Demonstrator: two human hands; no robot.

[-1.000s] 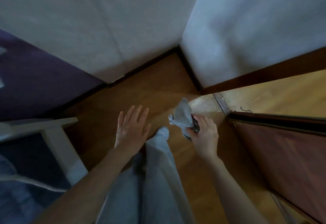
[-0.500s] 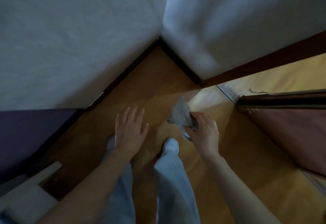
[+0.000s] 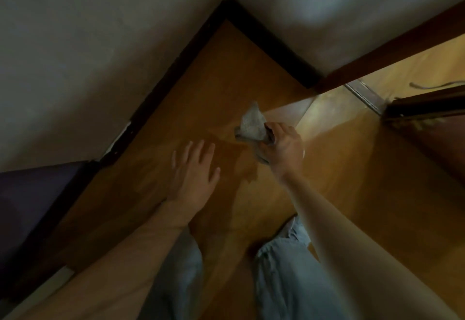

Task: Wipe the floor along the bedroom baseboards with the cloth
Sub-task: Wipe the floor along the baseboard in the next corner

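Room corner at 12 o'clock, dark baseboard [image 3: 176, 67] running down toward 8 o'clock and out toward 2. Right hand [image 3: 283, 147] grasps the bunched grey cloth [image 3: 251, 124], held above the wood floor [image 3: 226, 80] just right of centre. Left hand [image 3: 195, 173] released, fingers spread, palm down, beside it toward 9 o'clock. Pale trouser legs [image 3: 284, 269] at 6.

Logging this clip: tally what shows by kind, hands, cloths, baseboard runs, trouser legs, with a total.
Hands: 2, left hand empty with fingers spread, right hand gripping the cloth
Cloths: 1, grey cloth
Baseboard runs: 2, left baseboard, right baseboard
Trouser legs: 2, and
Total: 7
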